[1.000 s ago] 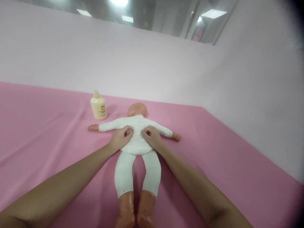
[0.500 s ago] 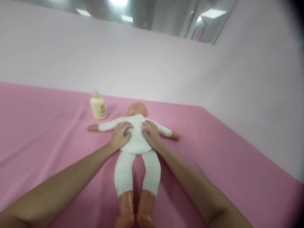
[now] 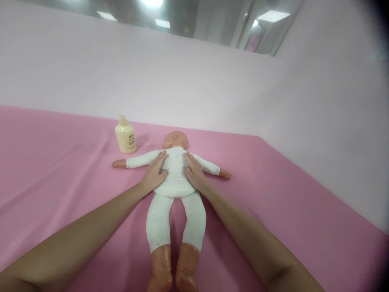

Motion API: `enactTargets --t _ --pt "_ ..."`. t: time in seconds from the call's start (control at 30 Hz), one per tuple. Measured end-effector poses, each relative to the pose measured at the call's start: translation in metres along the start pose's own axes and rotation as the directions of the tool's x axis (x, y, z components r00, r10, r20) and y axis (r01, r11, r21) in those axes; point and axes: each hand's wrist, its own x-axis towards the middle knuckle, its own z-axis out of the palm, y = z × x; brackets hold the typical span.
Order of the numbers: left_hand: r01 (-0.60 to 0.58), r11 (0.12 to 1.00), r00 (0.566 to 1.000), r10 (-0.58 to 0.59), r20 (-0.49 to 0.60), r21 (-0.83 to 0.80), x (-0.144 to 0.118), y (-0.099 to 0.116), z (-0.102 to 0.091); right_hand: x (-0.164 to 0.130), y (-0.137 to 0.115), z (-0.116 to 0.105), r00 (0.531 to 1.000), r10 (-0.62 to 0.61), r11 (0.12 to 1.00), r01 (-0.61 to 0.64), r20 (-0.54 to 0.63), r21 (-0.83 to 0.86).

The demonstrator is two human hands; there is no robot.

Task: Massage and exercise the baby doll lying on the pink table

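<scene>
A baby doll (image 3: 176, 178) in a white top and white leggings lies flat with its head away from me, arms spread wide and feet toward me. My left hand (image 3: 154, 172) rests on the left side of its torso, fingers stretched out toward the shoulder. On the torso's right side lies my right hand (image 3: 195, 172), its fingers extended the same way and the thumb apart. The middle of the white top shows between the two hands. Neither hand grasps anything.
A pale yellow pump bottle (image 3: 126, 136) stands beyond the doll's left-side arm. Pink sheeting (image 3: 75, 170) with some creases covers the surface. A white wall (image 3: 182, 85) rises behind it, with a window (image 3: 182, 20) above and another wall at the right.
The fingers of both hands were curled on the doll's chest and are now straightened toward its shoulders. The doll and bottle have stayed in place.
</scene>
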Motion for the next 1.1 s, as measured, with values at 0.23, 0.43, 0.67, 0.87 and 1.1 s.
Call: enactTargets --t 0.23,0.43,0.67,0.87,1.1 --pt "-0.041 0.999 0.999 0.041 -0.014 -0.008 0.0 0.003 -0.004 -0.005 0.0 -0.005 0.966 -0.206 0.977 0.212 -0.156 0.024" --pt "-0.365 0.927 0.926 0.371 0.072 -0.085 -0.005 0.024 -0.021 -0.011 -0.011 -0.017 0.806 -0.592 0.801 0.588 0.008 0.113" --pt "-0.408 0.9 0.872 0.434 0.226 -0.154 -0.003 0.033 -0.023 -0.011 -0.016 -0.015 0.769 -0.629 0.777 0.619 0.115 0.115" --pt "-0.256 0.934 0.929 0.309 0.203 -0.25 0.001 0.031 -0.017 -0.01 -0.016 -0.011 0.866 -0.482 0.873 0.462 0.133 0.159" --pt "-0.099 0.938 0.981 0.148 0.126 -0.334 0.001 0.028 -0.014 -0.008 -0.017 -0.006 0.954 -0.299 0.922 0.289 0.0 0.258"
